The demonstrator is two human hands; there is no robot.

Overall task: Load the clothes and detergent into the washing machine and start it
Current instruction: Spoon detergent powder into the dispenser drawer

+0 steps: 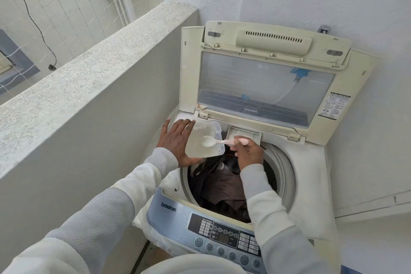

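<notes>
Top-load washing machine (309, 187) stands in a corner betw. a low parapet wall (93, 78) on the left and a white wall behind. Lid (266, 78) is folded up and back; its clear window faces the camera. Drum opening is exposed, w/ dark clothes (220, 189) piled inside, approx. filling the lower part of the drum.

Left hand (178, 140) holds a translucent plastic detergent container (205, 140) above the rear-left rim of the drum. Fingers are extended along the container's far side, thumb curled under its near edge; container is tilted, open side toward the right hand. White powder residue shows on its inner walls.

Right hand (246, 151) pinches the handle of a pink spoon (220, 141) betw. thumb and fingers. Spoon bowl sits over the container mouth, heaped w/ white detergent powder (209, 141). Handle end points toward the detergent drawer (244, 134), which is at the rear rim just below the lid hinge, beside the right hand.

Control panel (224, 238) w/ buttons and display runs along the front edge, nearest the camera. Both sleeves are white.
</notes>
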